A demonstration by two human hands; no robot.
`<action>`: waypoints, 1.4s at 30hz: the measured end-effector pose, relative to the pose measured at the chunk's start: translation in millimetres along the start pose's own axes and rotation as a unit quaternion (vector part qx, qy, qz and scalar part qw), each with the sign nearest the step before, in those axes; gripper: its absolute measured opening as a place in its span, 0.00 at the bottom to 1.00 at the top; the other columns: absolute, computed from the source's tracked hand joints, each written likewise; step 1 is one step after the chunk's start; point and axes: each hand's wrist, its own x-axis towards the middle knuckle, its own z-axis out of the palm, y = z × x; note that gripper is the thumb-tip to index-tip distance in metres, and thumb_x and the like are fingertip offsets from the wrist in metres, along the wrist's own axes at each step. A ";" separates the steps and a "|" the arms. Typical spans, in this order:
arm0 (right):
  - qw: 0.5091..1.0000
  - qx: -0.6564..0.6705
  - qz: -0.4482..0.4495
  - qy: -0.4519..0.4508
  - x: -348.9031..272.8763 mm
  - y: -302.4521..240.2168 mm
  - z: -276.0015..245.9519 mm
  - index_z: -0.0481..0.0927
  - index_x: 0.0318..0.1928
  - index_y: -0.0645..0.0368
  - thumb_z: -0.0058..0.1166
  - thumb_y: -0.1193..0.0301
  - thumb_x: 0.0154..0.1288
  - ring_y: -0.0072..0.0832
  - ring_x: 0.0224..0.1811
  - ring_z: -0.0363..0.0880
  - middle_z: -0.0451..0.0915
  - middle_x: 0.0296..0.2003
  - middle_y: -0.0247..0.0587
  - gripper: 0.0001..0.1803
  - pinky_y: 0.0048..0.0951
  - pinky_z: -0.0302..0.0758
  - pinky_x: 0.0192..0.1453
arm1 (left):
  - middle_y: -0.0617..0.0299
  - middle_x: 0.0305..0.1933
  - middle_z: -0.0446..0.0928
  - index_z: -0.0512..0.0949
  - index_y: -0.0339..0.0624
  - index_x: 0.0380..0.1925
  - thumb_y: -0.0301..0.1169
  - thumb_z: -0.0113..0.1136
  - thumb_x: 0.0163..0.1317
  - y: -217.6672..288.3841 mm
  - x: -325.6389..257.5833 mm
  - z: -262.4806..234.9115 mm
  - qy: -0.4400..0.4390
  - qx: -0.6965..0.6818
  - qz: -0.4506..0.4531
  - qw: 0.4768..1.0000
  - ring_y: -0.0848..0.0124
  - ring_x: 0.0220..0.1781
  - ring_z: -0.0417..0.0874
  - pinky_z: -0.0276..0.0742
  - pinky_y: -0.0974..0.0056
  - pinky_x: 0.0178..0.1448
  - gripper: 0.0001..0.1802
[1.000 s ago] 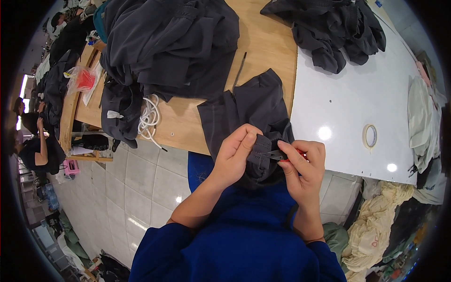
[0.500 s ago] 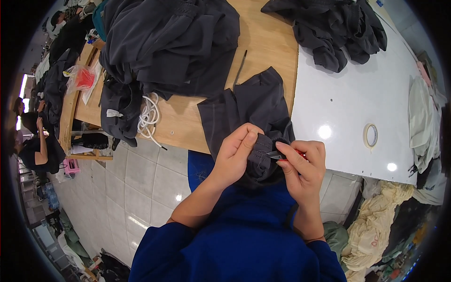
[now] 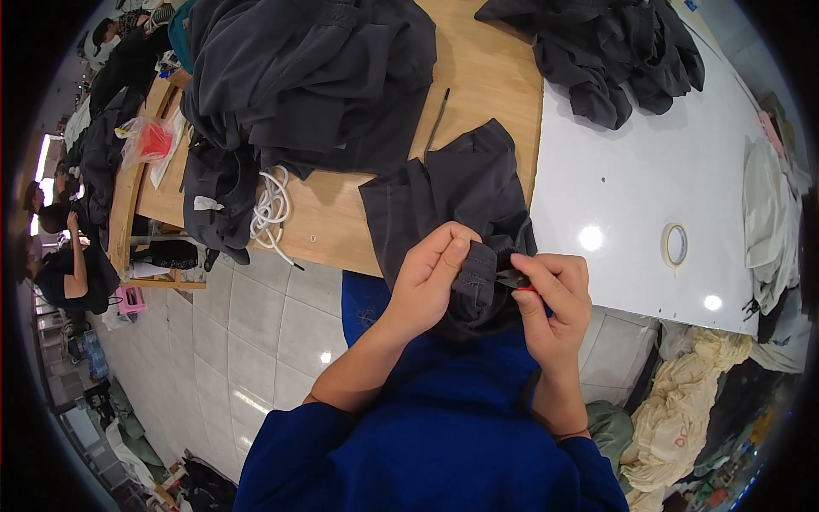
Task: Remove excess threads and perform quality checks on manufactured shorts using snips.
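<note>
My left hand [image 3: 433, 275] pinches the gathered waistband of a dark grey garment [image 3: 474, 183], probably trousers, part of which lies on the wooden table's front edge. In my right hand [image 3: 553, 294] is a small pair of thread snips [image 3: 514, 278] with dark blades and a bit of red at the handle. Its tips point left at the waistband's edge, close to the stitching. My fingers cover most of the handle. Below my hands, the rest of the band hangs in front of my blue top.
A big heap of dark grey garments [image 3: 307, 77] covers the table's far left, beside a coiled white cord [image 3: 271, 209]. A dark cord [image 3: 439, 119] lies behind the garment. On the white board [image 3: 631, 213] rest a tape roll [image 3: 674, 246] and more dark clothing [image 3: 614, 60]. People work at far left.
My right hand has drawn the snips slightly to the right, off the face of the waistband to its edge. The left hand keeps its hold in nearly the same place.
</note>
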 end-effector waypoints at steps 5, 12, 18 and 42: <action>0.992 0.118 0.041 -0.022 2.5 -8.3 -2.8 0.82 0.45 0.56 0.61 0.69 0.51 0.32 0.36 0.70 0.76 0.32 0.35 0.18 0.28 0.68 0.40 | 0.70 0.29 0.71 0.72 0.38 0.33 0.35 0.41 0.72 0.1 -1.2 3.5 -0.001 0.017 0.005 1.000 0.86 0.31 0.67 0.64 0.79 0.37 0.14; 0.950 0.170 -0.089 -0.248 5.7 -11.3 -22.8 0.83 0.47 0.55 0.56 0.66 0.54 0.31 0.33 0.70 0.76 0.31 0.35 0.18 0.28 0.65 0.39 | 0.71 0.29 0.70 0.72 0.39 0.34 0.33 0.42 0.72 -0.2 -1.9 -1.2 0.015 0.045 0.019 0.999 0.86 0.30 0.67 0.64 0.79 0.36 0.12; 0.997 -0.015 -0.048 -0.052 1.0 -6.8 -19.4 0.83 0.45 0.55 0.61 0.68 0.49 0.30 0.33 0.68 0.76 0.31 0.34 0.19 0.28 0.65 0.39 | 0.70 0.28 0.70 0.72 0.38 0.33 0.32 0.42 0.72 3.4 -5.2 2.5 0.001 0.110 0.045 0.993 0.84 0.30 0.66 0.64 0.78 0.35 0.11; 0.979 -0.163 -0.117 -0.028 -4.6 -12.9 -21.9 0.86 0.40 0.43 0.67 0.69 0.41 0.28 0.36 0.64 0.76 0.32 0.26 0.19 0.27 0.63 0.41 | 0.57 0.26 0.73 0.74 0.35 0.32 0.24 0.49 0.65 8.9 -7.1 8.9 0.015 0.249 0.136 0.959 0.70 0.25 0.73 0.68 0.71 0.32 0.05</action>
